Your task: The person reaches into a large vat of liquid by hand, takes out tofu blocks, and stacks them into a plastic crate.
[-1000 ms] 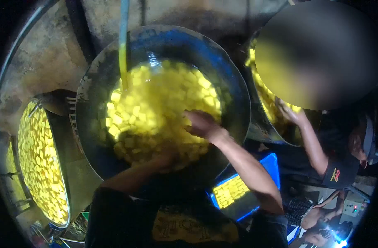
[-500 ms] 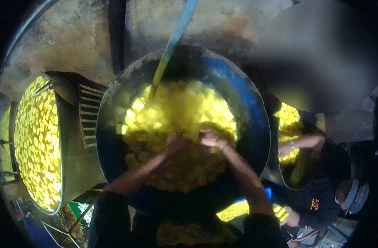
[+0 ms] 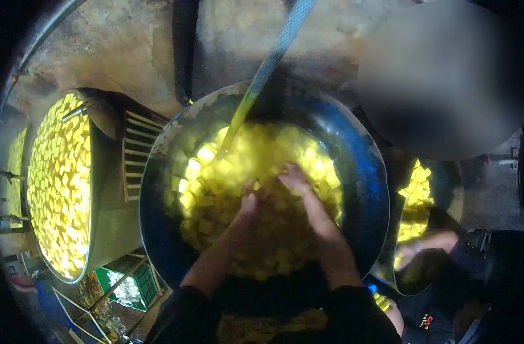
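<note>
A large round wok (image 3: 379, 189) holds many yellow blocks (image 3: 207, 152) in cloudy yellow liquid. Over the middle of it is my left hand (image 3: 250, 198), fingers curled and close to a small yellow piece; whether it grips that piece is unclear. My right hand (image 3: 295, 178) is just to its right at the liquid, fingers apart, with nothing visible held. The lower end of a blue mesh hose (image 3: 273, 54), stained yellow, dips into the wok near its upper left.
To the left stands a vat (image 3: 61, 189) full of yellow blocks, with a ladle and a slatted rack (image 3: 141, 155) beside it. A green crate (image 3: 130, 286) lies below. At right, a co-worker's hand (image 3: 410, 255) reaches into another wok (image 3: 457, 195).
The wok has shifted right and down in view. My hands have come closer together over its middle. The co-worker's hand now appears lower, in the right wok, and the hose leans more.
</note>
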Tool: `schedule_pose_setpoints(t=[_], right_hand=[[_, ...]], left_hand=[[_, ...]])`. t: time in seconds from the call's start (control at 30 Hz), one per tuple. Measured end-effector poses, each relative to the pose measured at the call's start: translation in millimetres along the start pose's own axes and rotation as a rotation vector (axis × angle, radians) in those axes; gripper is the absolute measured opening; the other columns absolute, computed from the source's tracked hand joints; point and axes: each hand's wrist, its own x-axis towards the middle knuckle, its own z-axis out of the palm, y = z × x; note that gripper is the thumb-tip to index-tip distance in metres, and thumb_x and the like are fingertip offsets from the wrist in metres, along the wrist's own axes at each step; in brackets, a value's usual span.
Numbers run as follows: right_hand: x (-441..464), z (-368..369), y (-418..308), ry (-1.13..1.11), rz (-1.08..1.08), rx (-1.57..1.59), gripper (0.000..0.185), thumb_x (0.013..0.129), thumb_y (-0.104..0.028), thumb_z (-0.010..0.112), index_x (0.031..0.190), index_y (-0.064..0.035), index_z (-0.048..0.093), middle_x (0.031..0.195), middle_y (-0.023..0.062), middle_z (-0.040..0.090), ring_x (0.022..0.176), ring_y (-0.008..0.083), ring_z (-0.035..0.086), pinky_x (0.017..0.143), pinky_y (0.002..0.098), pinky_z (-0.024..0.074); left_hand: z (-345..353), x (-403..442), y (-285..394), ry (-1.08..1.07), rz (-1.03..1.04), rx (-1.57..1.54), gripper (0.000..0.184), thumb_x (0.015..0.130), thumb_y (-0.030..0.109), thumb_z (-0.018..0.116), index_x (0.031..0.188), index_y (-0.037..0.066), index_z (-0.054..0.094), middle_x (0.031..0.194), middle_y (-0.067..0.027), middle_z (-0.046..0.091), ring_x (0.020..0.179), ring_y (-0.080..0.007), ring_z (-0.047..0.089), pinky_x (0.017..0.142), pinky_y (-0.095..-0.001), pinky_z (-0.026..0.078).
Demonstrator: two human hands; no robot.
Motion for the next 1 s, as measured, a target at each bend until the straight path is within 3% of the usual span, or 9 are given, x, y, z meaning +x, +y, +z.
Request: schedule_pose_setpoints(t=[0.13, 0.2, 0.47, 0.57, 0.63, 0.8, 0.87, 0.9, 1.0], right_hand=[[-26, -43, -5, -0.236, -0.008, 0.572, 0.052, 0.075, -0.007, 0.073, 0.121, 0.0029, 0.051, 0.119, 0.0141, 0.057, 0.102, 0.0185, 0.057, 0.091, 0.0283, 0.0465], [-53, -64, -40, -0.244, 0.042, 0.633, 0.052, 0.074, -0.004, 0.073, 0.121, 0.0028, 0.052, 0.119, 0.0135, 0.057, 0.102, 0.0169, 0.057, 0.09, 0.0275, 0.0469], [-80, -36, -73, -0.13, -0.226, 0.171, 0.042, 0.076, -0.018, 0.074, 0.11, -0.0006, 0.058, 0.105, 0.0102, 0.062, 0.094, 0.0175, 0.059, 0.082, 0.0274, 0.0488], [-89, -38, -90, -0.116, -0.148, 0.179, 0.042, 0.078, -0.015, 0.072, 0.115, -0.0023, 0.055, 0.115, 0.0115, 0.057, 0.095, 0.018, 0.058, 0.082, 0.0293, 0.0483], [-100, -46, -118, -0.091, -0.12, 0.082, 0.047, 0.083, -0.028, 0.066, 0.121, -0.0049, 0.05, 0.124, 0.0129, 0.05, 0.098, 0.0222, 0.058, 0.088, 0.0355, 0.0455], [-75, -6, -101, 0.049, -0.287, -0.206, 0.061, 0.084, -0.057, 0.048, 0.116, -0.0051, 0.055, 0.12, 0.0182, 0.055, 0.114, 0.0328, 0.049, 0.099, 0.0529, 0.0278], [-60, -18, -148, -0.229, -0.204, -0.302, 0.051, 0.084, -0.048, 0.053, 0.106, -0.0027, 0.061, 0.108, 0.0183, 0.061, 0.109, 0.0349, 0.053, 0.095, 0.0495, 0.0353], [-48, 7, -148, -0.183, -0.191, 0.017, 0.044, 0.08, -0.043, 0.06, 0.095, -0.002, 0.065, 0.096, 0.0172, 0.065, 0.102, 0.0354, 0.056, 0.088, 0.0446, 0.0435], [-9, 97, -130, -0.272, -0.148, -0.212, 0.047, 0.074, -0.041, 0.067, 0.1, -0.0029, 0.063, 0.101, 0.0176, 0.063, 0.098, 0.0341, 0.058, 0.081, 0.0401, 0.048]], left_hand=[[13, 0, 92, -0.213, 0.403, 0.414, 0.038, 0.093, 0.033, 0.038, 0.11, 0.002, 0.052, 0.104, -0.0115, 0.057, 0.094, -0.023, 0.056, 0.081, -0.0352, 0.048], [18, 14, 84, -0.153, -0.626, -0.868, 0.031, 0.092, 0.025, 0.04, 0.11, 0.003, 0.052, 0.105, -0.0117, 0.057, 0.095, -0.0246, 0.056, 0.083, -0.0378, 0.048], [54, -8, 119, 0.009, -0.417, -0.792, 0.025, 0.086, 0.024, 0.047, 0.103, 0.007, 0.053, 0.095, -0.008, 0.057, 0.087, -0.0241, 0.056, 0.079, -0.0375, 0.046], [56, -17, 136, -0.009, -0.42, -0.611, 0.044, 0.092, 0.033, 0.031, 0.111, 0.001, 0.054, 0.1, -0.0124, 0.06, 0.089, -0.0246, 0.058, 0.077, -0.0373, 0.049], [60, -19, 129, 0.0, -0.394, -0.412, 0.045, 0.092, 0.033, 0.03, 0.111, 0.001, 0.055, 0.1, -0.0116, 0.06, 0.09, -0.024, 0.058, 0.08, -0.0376, 0.048], [62, -34, 126, 0.096, -0.225, -0.834, 0.043, 0.091, 0.038, 0.034, 0.112, 0.005, 0.051, 0.106, -0.0109, 0.057, 0.099, -0.0228, 0.054, 0.083, -0.0366, 0.046], [55, -42, 113, 0.076, -0.251, -0.801, 0.045, 0.093, 0.038, 0.031, 0.119, 0.004, 0.045, 0.115, -0.0119, 0.051, 0.107, -0.0239, 0.049, 0.088, -0.0375, 0.044], [51, -44, 106, 0.045, -0.281, -0.771, 0.047, 0.095, 0.037, 0.028, 0.127, 0.004, 0.04, 0.125, -0.0129, 0.046, 0.115, -0.0251, 0.045, 0.093, -0.0384, 0.042], [44, -54, 79, -0.052, -0.38, -0.686, 0.05, 0.096, 0.037, 0.027, 0.132, 0.003, 0.035, 0.131, -0.0149, 0.043, 0.119, -0.0264, 0.043, 0.095, -0.0395, 0.041]])
